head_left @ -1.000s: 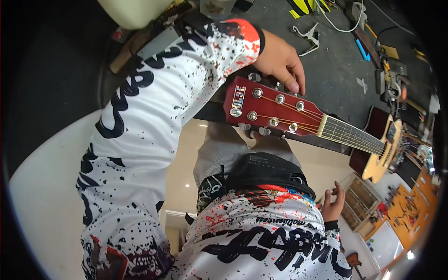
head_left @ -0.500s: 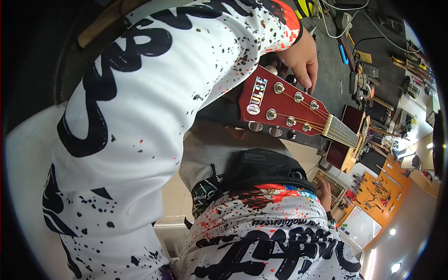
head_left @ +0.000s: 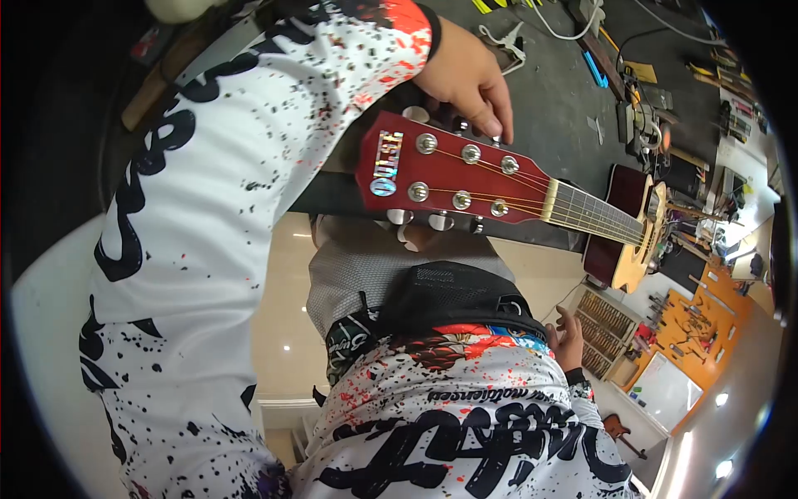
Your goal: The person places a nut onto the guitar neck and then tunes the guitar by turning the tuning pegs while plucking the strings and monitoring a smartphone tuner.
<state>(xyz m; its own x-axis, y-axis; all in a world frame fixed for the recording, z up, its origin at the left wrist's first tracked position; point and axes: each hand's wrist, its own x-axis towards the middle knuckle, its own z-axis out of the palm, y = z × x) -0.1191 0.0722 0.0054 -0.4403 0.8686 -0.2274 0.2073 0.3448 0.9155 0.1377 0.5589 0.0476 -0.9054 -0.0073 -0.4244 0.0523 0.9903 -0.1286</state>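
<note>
A red guitar headstock (head_left: 449, 170) marked "PULSE" lies across the middle of the view, its neck (head_left: 592, 212) running right to the pale-topped guitar body (head_left: 647, 237). Along its upper edge, my left hand (head_left: 470, 79) is closed, thumb and finger pinching the tuning peg (head_left: 496, 140) nearest the nut (head_left: 550, 200). More silver pegs (head_left: 441, 221) show along the lower edge. Strings run from the posts over the nut. Beside my waist, my right hand (head_left: 567, 341) hangs with loosely bent fingers apart, holding nothing visible.
The guitar lies on a dark workbench (head_left: 557, 108). Cables, a blue tool (head_left: 595, 70) and a white crumpled item (head_left: 509, 46) are on it. An orange tool board (head_left: 698, 324) hangs beyond. A wooden-handled saw-like tool (head_left: 162, 87) lies upper left.
The view has shifted, so the headstock and my left hand appear farther left. The left fingers stay at the same peg. My right hand shows slightly more spread fingers.
</note>
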